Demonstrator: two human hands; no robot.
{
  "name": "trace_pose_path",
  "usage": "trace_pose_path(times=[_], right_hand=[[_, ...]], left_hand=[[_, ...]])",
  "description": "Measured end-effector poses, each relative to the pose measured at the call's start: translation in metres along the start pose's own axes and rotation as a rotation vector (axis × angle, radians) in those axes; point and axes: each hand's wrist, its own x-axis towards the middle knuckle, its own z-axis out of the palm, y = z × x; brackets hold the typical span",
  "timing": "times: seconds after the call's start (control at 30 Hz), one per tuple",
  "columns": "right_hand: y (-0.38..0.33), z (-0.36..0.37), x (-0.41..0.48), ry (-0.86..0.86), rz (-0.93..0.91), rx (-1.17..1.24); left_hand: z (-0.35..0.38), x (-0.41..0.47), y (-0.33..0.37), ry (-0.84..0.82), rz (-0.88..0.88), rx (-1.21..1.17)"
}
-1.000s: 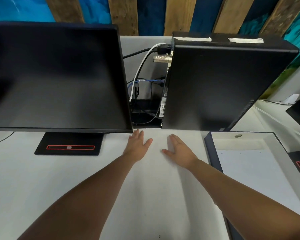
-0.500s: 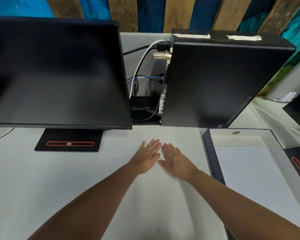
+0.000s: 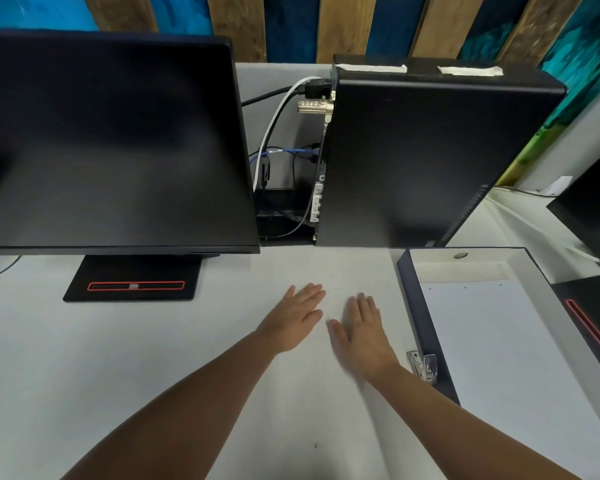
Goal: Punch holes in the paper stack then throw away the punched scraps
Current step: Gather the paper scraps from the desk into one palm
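My left hand point(image 3: 297, 315) and my right hand point(image 3: 362, 332) lie flat, palms down, side by side on the white desk point(image 3: 84, 358), fingers straight, holding nothing. To the right sits a dark-walled box point(image 3: 421, 313) holding a white paper stack point(image 3: 506, 358) with small holes near its far edge. A shiny metal hole punch point(image 3: 423, 367) rests at the box's left wall, just right of my right wrist.
A black monitor point(image 3: 111, 143) on its stand point(image 3: 134, 280) fills the left. A black computer tower point(image 3: 426, 150) with cables point(image 3: 278, 133) stands behind my hands. Another dark device point(image 3: 593, 313) lies at the right edge.
Both hands slid toward me across the desk, coming together and then parting slightly. The view dipped, bringing the hole punch into sight.
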Motion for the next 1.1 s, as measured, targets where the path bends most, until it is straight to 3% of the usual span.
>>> trace_pose_path(times=[0.07, 0.13, 0.2, 0.27, 0.37, 0.57, 0.7, 0.9, 1.1], right_hand=[[-0.002, -0.001, -0.005, 0.06, -0.002, -0.024], [0.0, -0.005, -0.005, 0.106, 0.121, -0.086], [0.004, -0.008, -0.004, 0.095, 0.254, -0.08], [0.008, -0.008, -0.004, 0.06, 0.273, -0.035], [0.006, -0.003, -0.007, 0.027, 0.158, 0.012], [-0.01, 0.001, -0.003, 0.002, -0.161, 0.042], [-0.015, -0.017, 0.023, 0.067, -0.176, 0.063], [-0.02, -0.031, 0.052, -0.192, -0.132, -0.024], [-0.009, -0.007, 0.025, -0.126, -0.369, -0.04]], left_hand=[[0.002, -0.004, 0.001, 0.056, 0.01, -0.038], [0.002, -0.008, 0.001, 0.141, -0.023, -0.088], [0.001, -0.01, -0.002, 0.183, -0.043, -0.072], [-0.001, -0.011, -0.003, 0.166, -0.039, 0.001], [-0.001, -0.011, -0.002, 0.147, -0.049, 0.103], [0.003, -0.007, -0.004, 0.272, -0.101, 0.165], [0.004, -0.006, -0.008, 0.283, -0.128, 0.18], [0.002, -0.007, -0.007, 0.255, -0.146, 0.189], [-0.002, -0.007, -0.017, 0.267, -0.179, 0.177]])
